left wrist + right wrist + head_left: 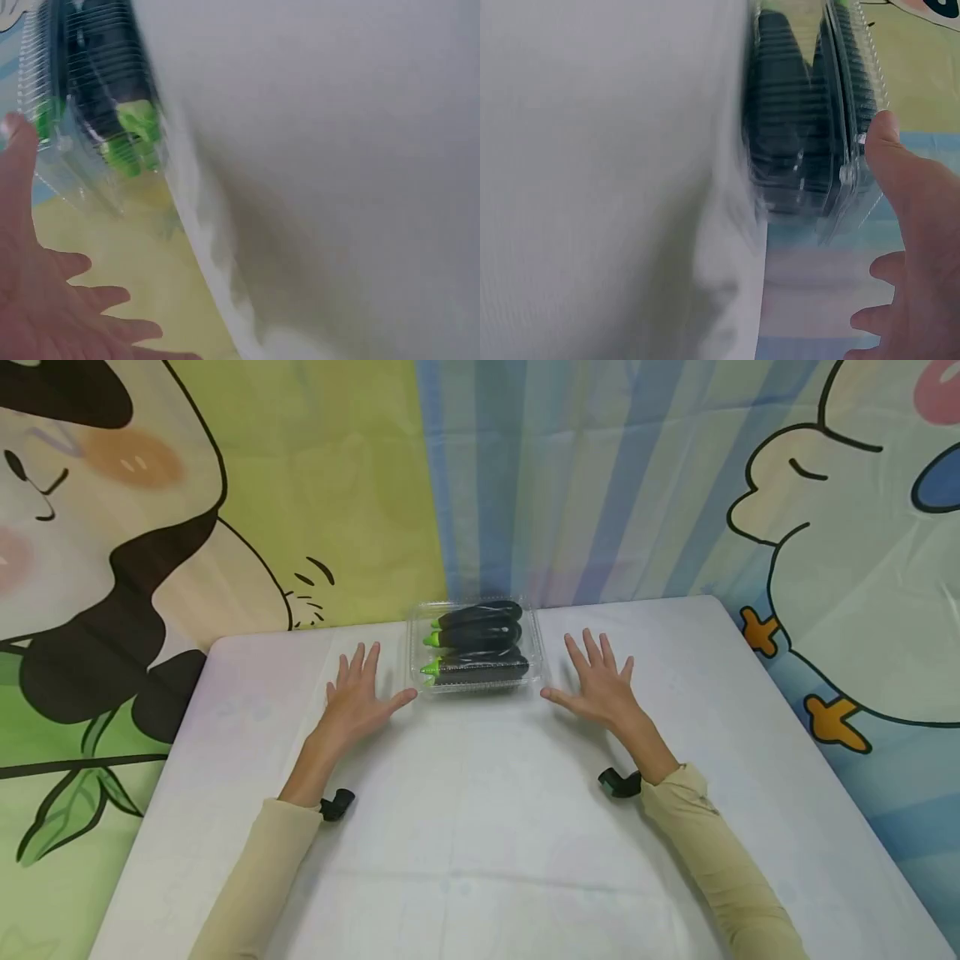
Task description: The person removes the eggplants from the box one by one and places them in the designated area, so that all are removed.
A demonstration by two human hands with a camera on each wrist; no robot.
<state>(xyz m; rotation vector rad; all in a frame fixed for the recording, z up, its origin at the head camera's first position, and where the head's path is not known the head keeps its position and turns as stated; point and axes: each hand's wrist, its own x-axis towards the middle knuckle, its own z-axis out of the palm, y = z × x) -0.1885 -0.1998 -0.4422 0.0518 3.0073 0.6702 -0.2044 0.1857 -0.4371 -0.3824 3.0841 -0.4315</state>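
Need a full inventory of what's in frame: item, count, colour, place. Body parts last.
Clear container: 1, transparent, at the table's far edge, between the hands
Eggplants: at least three (overlap hides the exact count), dark with green stem ends, inside the container
Table: 1, white top, under the container
Backdrop: yellow-green and striped blue, behind the table
Cartoon figures: 2, mostly pale, one each side of the backdrop
Wrist devices: 2, black, one per wrist
Sleeves: 2, beige, one per forearm
Left hand: 1, fingers spread, left of the container
Right hand: 1, fingers spread, right of the container
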